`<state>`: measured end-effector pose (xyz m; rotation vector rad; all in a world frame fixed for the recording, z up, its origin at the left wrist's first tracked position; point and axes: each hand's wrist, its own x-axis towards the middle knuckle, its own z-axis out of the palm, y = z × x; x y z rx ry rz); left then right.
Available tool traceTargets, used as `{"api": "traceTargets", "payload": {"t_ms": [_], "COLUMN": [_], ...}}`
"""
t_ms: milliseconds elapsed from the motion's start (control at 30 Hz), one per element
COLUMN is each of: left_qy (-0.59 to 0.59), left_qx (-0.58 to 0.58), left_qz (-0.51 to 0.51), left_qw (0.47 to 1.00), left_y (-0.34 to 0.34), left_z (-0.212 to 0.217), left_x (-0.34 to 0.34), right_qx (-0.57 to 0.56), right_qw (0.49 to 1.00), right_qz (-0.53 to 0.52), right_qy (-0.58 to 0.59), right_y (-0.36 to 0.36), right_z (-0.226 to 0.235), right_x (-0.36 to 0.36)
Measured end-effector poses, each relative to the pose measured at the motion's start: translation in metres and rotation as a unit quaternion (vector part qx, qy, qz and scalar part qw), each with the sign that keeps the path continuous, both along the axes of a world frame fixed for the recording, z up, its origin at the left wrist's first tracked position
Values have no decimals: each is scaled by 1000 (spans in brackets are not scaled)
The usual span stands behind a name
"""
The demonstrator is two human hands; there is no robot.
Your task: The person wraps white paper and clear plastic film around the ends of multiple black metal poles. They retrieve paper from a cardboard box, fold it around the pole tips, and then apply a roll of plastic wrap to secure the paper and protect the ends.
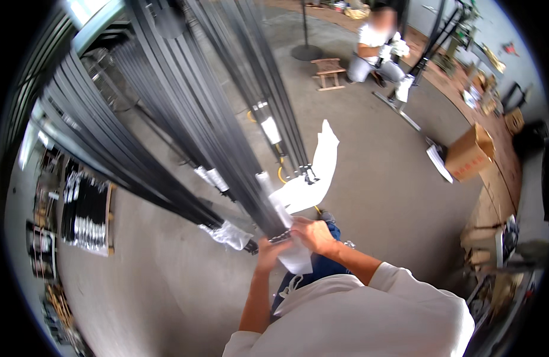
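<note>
A thick bundle of long black bars (203, 128) slants down toward me from the upper left. Its near end lies between my two hands, with a thin white wrapping sheet (295, 259) around and below it. At the left side of that end, my left hand (267, 254) is closed on the bars, slightly blurred. My right hand (313, 235) is closed on the white sheet at the right side, its fingertips partly hidden. Beside my left hand, another black bar bundle (143, 190) has clear plastic (227, 234) around its lower end.
More black bars (280, 119) hang behind, beside a long white sheet (322, 157). Ahead, a person (375, 47) crouches near a small wooden stool (328, 72). A cardboard box (469, 153) stands at the right. Stacked black pieces (87, 208) sit on a pallet at the left.
</note>
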<state>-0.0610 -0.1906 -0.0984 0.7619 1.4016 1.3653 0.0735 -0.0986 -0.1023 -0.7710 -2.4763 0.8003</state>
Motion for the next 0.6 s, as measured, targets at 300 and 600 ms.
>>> {"api": "traceTargets", "payload": {"t_ms": [300,600], "left_qy": [14,-21], "left_qx": [1,3], "left_qz": [-1,26], "left_qw": [1000,999], "left_y": [-3,6], "left_z": [-7,-12], "left_x": [-3,0], "right_qx": [37,26], "right_qw": [999,995], "right_qz": [6,-43], "right_qy": [18,89], "right_y": [-5,0], "right_z": [2,16], "right_x": [-7,4]}}
